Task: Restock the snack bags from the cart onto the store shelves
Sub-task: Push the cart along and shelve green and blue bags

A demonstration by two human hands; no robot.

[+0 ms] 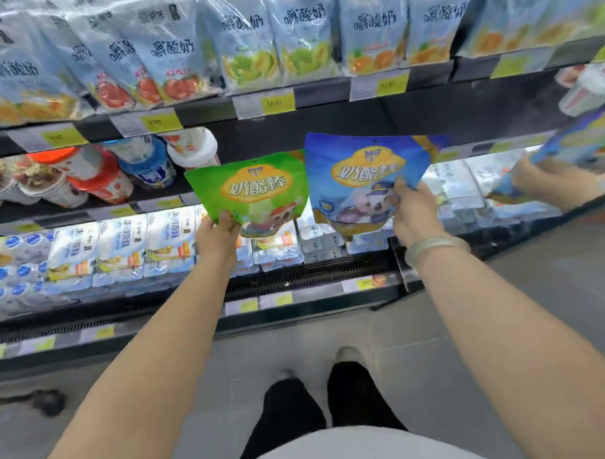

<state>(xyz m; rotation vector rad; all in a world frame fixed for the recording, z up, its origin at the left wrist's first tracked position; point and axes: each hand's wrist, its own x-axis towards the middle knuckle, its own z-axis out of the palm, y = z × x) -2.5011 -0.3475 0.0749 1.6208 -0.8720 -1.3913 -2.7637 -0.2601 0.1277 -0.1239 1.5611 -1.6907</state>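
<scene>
My left hand pinches the bottom corner of a green snack bag with a yellow label. My right hand grips the lower right edge of a blue snack bag with a cartoon animal on it. Both bags stand upright, side by side, in front of the dark gap of the middle shelf. A pale bangle circles my right wrist. The cart is not in view.
Pale blue pouches fill the top shelf. Cups and bottles lie at the middle shelf's left. White multipacks fill the lit bottom shelf. A mirrored end panel at the right reflects a hand with a blue bag.
</scene>
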